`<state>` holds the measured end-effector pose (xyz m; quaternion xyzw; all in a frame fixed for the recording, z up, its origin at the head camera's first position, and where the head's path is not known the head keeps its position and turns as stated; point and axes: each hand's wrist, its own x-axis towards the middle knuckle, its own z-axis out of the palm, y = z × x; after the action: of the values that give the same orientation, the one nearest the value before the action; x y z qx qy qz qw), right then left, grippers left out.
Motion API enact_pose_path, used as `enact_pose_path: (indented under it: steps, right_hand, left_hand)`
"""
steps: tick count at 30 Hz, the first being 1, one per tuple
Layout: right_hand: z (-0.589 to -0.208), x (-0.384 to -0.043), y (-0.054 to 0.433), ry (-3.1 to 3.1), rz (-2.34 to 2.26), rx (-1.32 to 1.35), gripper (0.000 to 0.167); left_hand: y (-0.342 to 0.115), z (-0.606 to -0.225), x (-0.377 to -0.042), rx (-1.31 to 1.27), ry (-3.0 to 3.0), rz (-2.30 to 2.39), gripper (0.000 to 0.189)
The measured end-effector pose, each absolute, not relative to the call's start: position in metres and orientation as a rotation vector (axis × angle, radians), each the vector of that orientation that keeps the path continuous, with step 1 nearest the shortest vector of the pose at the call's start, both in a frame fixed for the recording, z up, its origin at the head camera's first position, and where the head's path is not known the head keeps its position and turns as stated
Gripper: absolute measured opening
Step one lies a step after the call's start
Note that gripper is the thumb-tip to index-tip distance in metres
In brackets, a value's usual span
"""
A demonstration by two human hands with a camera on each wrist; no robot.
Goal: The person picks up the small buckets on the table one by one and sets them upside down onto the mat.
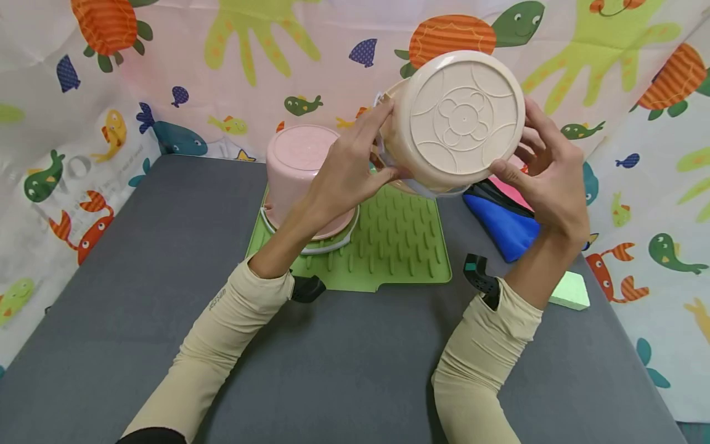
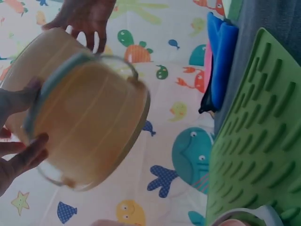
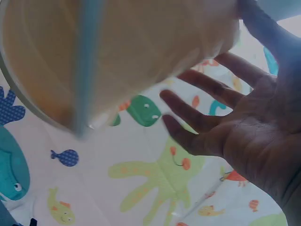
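A cream bucket (image 1: 463, 120) is held up in the air, its embossed base turned toward the head camera. On its left side, my left hand (image 1: 352, 160) grips it near the rim, thumb in front and fingers behind. The right hand (image 1: 554, 172) holds the base end, thumb on the base edge; in the right wrist view its other fingers (image 3: 197, 110) are spread beside the wall. The thin handle (image 2: 61, 77) crosses the bucket in the left wrist view. Below and left, a pink bucket (image 1: 296, 160) stands upside down on a green spiked mat (image 1: 399, 240).
Blue cloth (image 1: 496, 225) with black and pink pieces lies right of the mat, behind the right forearm. A pale green block (image 1: 571, 293) sits near the right edge of the grey table (image 1: 366, 351). A sea-animal printed curtain (image 1: 183, 37) encloses the back and sides.
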<state>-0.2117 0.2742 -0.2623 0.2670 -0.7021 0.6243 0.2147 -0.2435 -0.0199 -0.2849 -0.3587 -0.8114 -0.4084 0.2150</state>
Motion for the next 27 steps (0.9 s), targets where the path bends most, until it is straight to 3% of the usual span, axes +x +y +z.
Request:
enact_pose_path:
  steps: [12,18,23,27]
  right_hand:
    - [-0.290,-0.248,0.276,-2.306,1.992,0.358,0.064]
    - [-0.285,-0.255,0.278,-2.526,1.736,0.171,0.056]
    - [-0.283,-0.271,0.273,-2.674,1.611,0.123,0.064]
    - [-0.298,-0.286,0.270,-2.735,1.741,0.079,0.067]
  left_hand:
    - [-0.008,-0.295,-0.267,-0.859,-2.473,-1.222,0.092]
    - [0.005,-0.295,-0.279,-0.797,-2.548,-1.149,0.083]
    - [0.007,-0.293,-0.284,-0.738,-2.588,-1.107,0.068]
    - [0.007,-0.306,-0.288,-0.721,-2.716,-1.125,0.080]
